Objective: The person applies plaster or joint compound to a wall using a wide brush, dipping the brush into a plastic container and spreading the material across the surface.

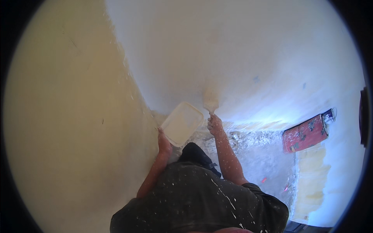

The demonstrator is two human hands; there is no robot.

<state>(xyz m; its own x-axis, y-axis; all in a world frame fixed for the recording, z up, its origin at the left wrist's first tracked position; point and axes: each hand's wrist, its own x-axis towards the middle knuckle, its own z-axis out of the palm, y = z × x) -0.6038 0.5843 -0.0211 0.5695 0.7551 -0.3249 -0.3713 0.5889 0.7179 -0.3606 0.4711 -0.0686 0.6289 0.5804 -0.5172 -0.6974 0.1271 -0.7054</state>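
My left hand (164, 143) grips the side of a shallow, rounded rectangular cream-coloured plastic container (182, 124), its thumb at the rim. The container is tilted, and how much it holds is hard to tell. My right hand (215, 125) is closed around the handle of a wide, flat paintbrush (211, 101). The brush points up, its pale bristles against or close to the whitish wall (241, 50); contact cannot be made out. White specks cover my right forearm.
On the left stands a yellowish wall (74, 101), meeting the white one along an uneven edge. To the right is a scuffed red drum (305, 136) with a small dark can (329, 115) on it. The grey floor (256, 155) is spattered. A yellow patch (311, 174) marks the right-hand wall.
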